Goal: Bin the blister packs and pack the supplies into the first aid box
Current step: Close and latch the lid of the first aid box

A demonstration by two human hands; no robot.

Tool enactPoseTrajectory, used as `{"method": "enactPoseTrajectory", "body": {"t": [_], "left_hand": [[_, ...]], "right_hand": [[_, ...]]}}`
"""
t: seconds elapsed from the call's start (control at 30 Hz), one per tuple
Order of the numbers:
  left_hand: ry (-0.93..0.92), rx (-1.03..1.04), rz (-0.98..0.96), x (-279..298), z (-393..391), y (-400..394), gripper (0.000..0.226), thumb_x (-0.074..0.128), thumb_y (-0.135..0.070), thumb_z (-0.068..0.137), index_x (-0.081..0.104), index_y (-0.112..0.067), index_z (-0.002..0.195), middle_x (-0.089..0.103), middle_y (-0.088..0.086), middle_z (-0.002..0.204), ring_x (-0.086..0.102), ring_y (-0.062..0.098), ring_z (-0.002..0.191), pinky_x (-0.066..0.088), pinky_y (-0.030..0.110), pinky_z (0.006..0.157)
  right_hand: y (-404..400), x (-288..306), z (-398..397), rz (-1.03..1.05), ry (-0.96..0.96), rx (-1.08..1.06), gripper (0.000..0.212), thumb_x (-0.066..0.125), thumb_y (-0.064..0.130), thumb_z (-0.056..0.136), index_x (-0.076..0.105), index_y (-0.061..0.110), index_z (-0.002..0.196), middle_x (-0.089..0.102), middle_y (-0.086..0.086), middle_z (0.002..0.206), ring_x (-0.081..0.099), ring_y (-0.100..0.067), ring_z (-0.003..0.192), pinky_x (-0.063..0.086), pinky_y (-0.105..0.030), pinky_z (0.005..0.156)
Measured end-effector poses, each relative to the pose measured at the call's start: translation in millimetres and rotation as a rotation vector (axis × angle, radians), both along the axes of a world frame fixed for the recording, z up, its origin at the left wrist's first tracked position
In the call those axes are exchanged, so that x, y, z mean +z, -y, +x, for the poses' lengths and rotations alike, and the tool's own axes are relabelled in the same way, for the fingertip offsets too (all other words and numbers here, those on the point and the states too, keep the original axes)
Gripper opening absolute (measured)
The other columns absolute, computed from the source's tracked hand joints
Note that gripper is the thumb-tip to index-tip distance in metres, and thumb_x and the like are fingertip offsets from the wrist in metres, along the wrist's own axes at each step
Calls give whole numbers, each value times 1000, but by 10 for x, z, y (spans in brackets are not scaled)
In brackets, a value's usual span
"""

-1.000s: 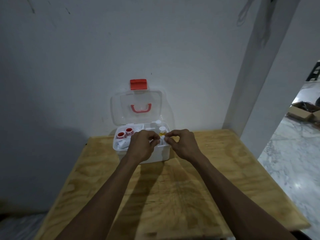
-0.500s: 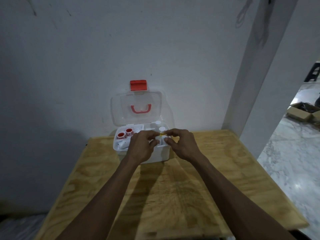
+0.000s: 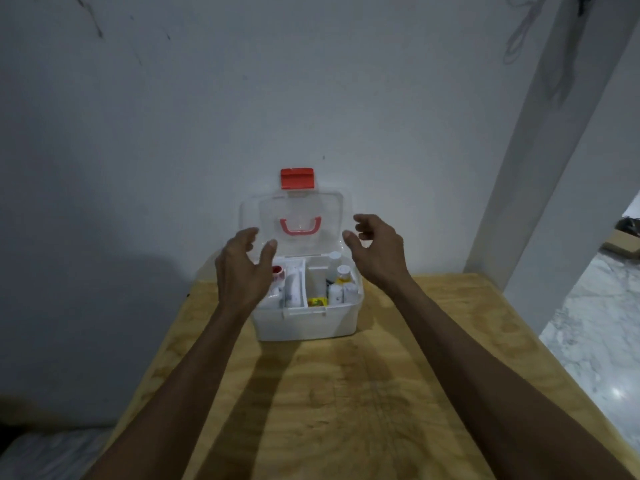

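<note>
The place looked like a bare room in a home or a building under fit-out: a rough plywood tabletop stood against a plain, scuffed white wall, beside a white pillar, with polished marble flooring and a cardboard box beyond.

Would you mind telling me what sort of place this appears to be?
Probably a plain room in a home or storeroom, not a clinic: a bare plywood table stands against a scuffed white wall, with marble-patterned flooring and a cardboard box beyond the doorway.
</note>
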State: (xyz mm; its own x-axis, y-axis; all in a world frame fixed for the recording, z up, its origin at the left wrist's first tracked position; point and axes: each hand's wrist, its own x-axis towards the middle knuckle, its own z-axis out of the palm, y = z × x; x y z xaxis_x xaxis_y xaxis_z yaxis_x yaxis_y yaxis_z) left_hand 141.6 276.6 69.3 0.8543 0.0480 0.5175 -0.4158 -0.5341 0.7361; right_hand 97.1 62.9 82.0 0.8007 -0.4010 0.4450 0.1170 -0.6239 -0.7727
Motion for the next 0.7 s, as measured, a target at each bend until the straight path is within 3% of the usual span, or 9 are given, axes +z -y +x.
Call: {"method": "enactPoseTrajectory", "body": {"t": [0.1, 0.17, 0.27, 0.37, 0.5, 0.7], "left_hand": [[-159, 44, -57, 61, 245, -95, 56, 61, -41, 92, 49, -10, 136, 56, 13, 135, 57, 28, 118, 49, 41, 97], [-247, 19, -77, 94, 375, -112, 60, 56, -45, 94, 44, -10, 141, 54, 13, 140, 55, 29, 122, 47, 40, 98], [-326, -36, -98, 127, 542, -101, 61, 46, -50, 97, 41, -12, 144, 52, 12, 142, 53, 27, 126, 42, 32, 92], [-344, -95, -157, 132, 707, -78, 63, 43, -54, 97, 42, -14, 144, 53, 10, 142, 53, 25, 125, 43, 35, 100], [-353, -100, -211, 124, 786, -60, 66, 41, -62, 93, 44, -18, 142, 55, 9, 138, 58, 25, 119, 49, 49, 100], [-326, -112, -187, 145, 650, -50, 68, 34, -66, 93, 42, -19, 143, 53, 7, 141, 56, 25, 121, 49, 49, 100]], "right_hand": [[-15, 65, 220, 43, -49, -18, 52, 63, 32, 92, 46, 14, 138, 59, -9, 132, 57, -21, 117, 47, -31, 94], [-14, 96, 352, 103, -77, -24, 58, 62, 33, 93, 38, 16, 142, 53, -13, 138, 53, -26, 124, 45, -36, 99], [-21, 131, 505, 226, -89, -7, 59, 59, 34, 94, 31, 20, 145, 51, -16, 141, 53, -29, 124, 46, -41, 102], [-34, 156, 600, 290, -96, 13, 56, 54, 38, 96, 29, 23, 144, 54, -16, 138, 56, -30, 121, 46, -47, 102], [-45, 152, 623, 301, -81, 25, 51, 46, 42, 99, 31, 22, 144, 56, -13, 136, 56, -27, 118, 46, -43, 100], [-84, 159, 484, 255, -68, 20, 49, 31, 46, 103, 40, 19, 142, 55, -6, 136, 48, -12, 104, 36, -28, 89]]}}
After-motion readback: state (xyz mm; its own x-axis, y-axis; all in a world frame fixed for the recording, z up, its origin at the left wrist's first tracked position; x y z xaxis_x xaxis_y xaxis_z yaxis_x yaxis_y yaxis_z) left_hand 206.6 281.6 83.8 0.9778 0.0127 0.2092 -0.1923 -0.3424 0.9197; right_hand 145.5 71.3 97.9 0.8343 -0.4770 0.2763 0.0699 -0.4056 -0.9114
